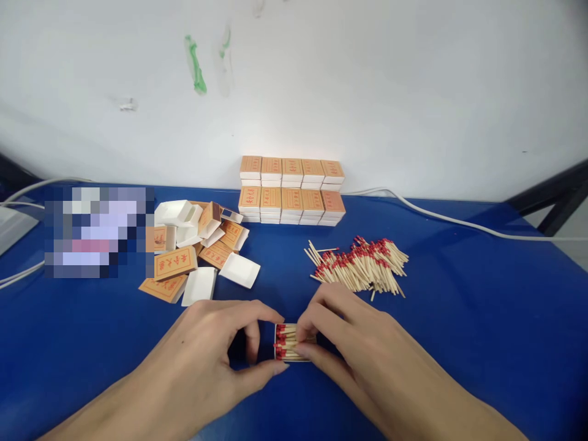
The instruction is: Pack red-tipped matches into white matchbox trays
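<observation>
Facing a white wall [413, 92], left hand [209, 340] grips tray [275, 332], right hand [356, 331] pinches matches [287, 344] over blue table [92, 331].

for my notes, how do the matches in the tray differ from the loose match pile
The tray matches lie packed roughly parallel; the match pile sprawls at mixed angles. The tray matches sit inside a white tray; the match pile lies bare on the blue table. Both have red heads and pale sticks.
</observation>
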`<state>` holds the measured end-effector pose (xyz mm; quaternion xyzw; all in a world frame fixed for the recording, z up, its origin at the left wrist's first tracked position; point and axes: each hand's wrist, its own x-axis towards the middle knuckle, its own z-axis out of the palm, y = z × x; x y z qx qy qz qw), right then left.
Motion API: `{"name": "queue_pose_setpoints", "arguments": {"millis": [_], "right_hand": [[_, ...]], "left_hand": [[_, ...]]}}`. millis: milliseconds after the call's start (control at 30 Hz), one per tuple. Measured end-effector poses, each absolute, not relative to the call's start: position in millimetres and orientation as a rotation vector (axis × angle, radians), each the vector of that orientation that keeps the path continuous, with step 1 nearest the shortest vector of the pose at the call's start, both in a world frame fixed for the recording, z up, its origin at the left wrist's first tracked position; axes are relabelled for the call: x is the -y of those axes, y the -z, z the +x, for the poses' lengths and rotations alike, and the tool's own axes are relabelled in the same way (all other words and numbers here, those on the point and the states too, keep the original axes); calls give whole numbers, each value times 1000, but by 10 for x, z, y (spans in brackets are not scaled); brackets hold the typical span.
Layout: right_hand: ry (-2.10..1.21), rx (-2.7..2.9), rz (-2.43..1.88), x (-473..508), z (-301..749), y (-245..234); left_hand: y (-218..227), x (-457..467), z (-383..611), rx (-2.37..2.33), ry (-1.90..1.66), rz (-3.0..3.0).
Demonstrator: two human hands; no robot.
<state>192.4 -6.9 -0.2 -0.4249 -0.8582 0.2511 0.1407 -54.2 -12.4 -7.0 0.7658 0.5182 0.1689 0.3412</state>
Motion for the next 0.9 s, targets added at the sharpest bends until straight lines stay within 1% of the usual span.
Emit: {"name": "queue_pose_setpoints", "arguments": {"millis": [300, 667, 900], "right_hand": [[-809, 2433, -1218, 94, 1929, -7], [-789, 2354, -1142, 128, 1877, 69], [-708, 2384, -1081, 192, 1768, 158]], "left_hand": [[52, 122, -549, -1364, -418, 1992], [71, 146, -540, -1378, -389, 1998], [97, 141, -545, -1367, -390, 1992]]}}
